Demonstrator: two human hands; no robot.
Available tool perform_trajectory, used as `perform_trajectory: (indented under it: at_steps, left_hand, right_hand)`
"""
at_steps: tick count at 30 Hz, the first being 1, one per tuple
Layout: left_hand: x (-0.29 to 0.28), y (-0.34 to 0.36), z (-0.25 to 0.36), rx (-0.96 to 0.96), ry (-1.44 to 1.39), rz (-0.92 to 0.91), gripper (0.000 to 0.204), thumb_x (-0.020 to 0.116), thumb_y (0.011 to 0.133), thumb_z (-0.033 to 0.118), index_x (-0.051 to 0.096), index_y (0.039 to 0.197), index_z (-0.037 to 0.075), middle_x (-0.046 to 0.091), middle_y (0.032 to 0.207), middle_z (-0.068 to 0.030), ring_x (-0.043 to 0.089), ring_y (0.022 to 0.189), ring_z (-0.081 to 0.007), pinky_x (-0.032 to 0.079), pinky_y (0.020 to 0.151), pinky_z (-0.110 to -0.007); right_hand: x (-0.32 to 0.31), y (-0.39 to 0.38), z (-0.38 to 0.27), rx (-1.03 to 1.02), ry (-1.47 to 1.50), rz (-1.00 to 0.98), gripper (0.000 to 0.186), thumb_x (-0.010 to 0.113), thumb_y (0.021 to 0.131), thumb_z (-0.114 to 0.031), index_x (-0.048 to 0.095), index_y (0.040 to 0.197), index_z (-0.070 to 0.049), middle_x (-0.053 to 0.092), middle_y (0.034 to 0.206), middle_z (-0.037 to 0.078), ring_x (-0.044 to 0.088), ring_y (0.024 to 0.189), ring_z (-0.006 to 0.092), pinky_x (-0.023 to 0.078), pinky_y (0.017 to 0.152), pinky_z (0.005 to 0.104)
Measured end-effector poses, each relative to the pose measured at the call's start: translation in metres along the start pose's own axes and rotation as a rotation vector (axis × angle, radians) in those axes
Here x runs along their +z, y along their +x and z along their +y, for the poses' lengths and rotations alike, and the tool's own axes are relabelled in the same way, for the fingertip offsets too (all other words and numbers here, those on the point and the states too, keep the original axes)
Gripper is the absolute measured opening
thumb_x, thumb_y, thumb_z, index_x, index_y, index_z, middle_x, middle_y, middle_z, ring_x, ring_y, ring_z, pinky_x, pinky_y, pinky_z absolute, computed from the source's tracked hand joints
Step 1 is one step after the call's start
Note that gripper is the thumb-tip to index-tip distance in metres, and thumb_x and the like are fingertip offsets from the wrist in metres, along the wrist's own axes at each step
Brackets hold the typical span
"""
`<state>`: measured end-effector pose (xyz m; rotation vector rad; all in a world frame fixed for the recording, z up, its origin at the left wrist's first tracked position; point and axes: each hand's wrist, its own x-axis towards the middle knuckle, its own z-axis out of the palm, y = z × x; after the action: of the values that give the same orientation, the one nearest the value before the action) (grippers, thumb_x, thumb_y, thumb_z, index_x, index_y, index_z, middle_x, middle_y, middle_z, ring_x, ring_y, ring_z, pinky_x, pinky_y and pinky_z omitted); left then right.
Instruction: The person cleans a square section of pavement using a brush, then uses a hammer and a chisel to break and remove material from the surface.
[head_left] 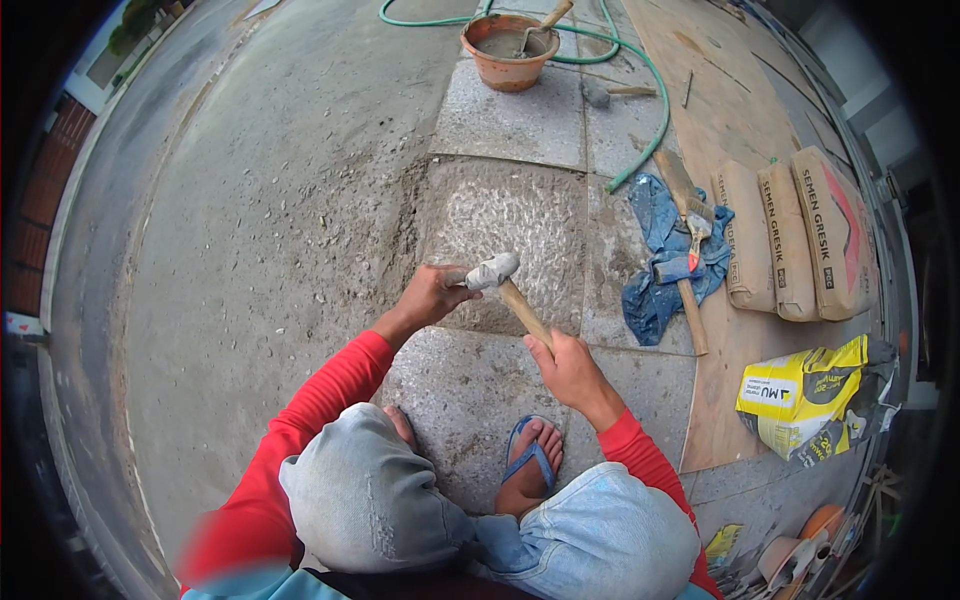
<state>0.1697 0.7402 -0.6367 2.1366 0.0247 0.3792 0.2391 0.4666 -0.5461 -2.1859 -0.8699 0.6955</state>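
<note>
My right hand (566,365) grips the wooden handle of a hammer (496,271), whose grey metal head is raised over a roughened, chipped stone slab (510,215). My left hand (432,295) is closed around a chisel, which shows only as a short stub at the hammer head; its tip is hidden. I squat over the paving in red sleeves and jeans. My foot in a blue sandal (530,462) rests on the smooth slab (455,385) nearer me.
An orange bucket (509,52) of grey mortar with a trowel stands far ahead, a green hose (655,110) curling past it. A blue cloth (660,260), brush and second hammer lie right, beside stacked cement sacks (795,235) and a yellow bag (800,395). Rough concrete spreads left.
</note>
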Motion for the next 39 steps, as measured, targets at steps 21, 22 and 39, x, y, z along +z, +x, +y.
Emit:
perform_trajectory:
  at_steps: [21,22,39]
  left_hand:
    - [0.012,0.008,0.012,-0.217,0.035,0.001,0.025,0.087,0.084,0.018,0.078,0.105,0.006,0.079,0.095,-0.0075,0.076,0.081,-0.0226,0.059,0.073,-0.034]
    - [0.012,0.007,0.011,-0.082,-0.002,0.082,0.026,0.087,0.084,0.016,0.077,0.105,0.004,0.079,0.096,-0.009,0.075,0.082,-0.0214,0.058,0.074,-0.034]
    - [0.013,0.002,0.011,-0.013,-0.033,0.044,0.024,0.086,0.084,0.013,0.075,0.104,0.005,0.075,0.091,-0.0106,0.072,0.075,-0.0257,0.057,0.07,-0.036]
  right_hand:
    - [-0.05,-0.02,-0.024,-0.072,0.175,0.061,0.05,0.057,0.108,-0.042,0.056,0.087,0.003,0.055,0.058,0.018,0.063,0.054,0.023,0.044,0.05,0.0402]
    - [-0.063,-0.026,-0.033,-0.134,0.263,0.102,0.047,0.057,0.108,-0.04,0.058,0.093,0.004,0.058,0.062,0.017,0.062,0.054,0.0213,0.044,0.05,0.0389]
    - [-0.065,-0.025,-0.031,-0.028,0.481,0.12,0.05,0.057,0.108,-0.045,0.057,0.089,0.001,0.057,0.065,0.007,0.05,0.05,0.0155,0.039,0.047,0.0321]
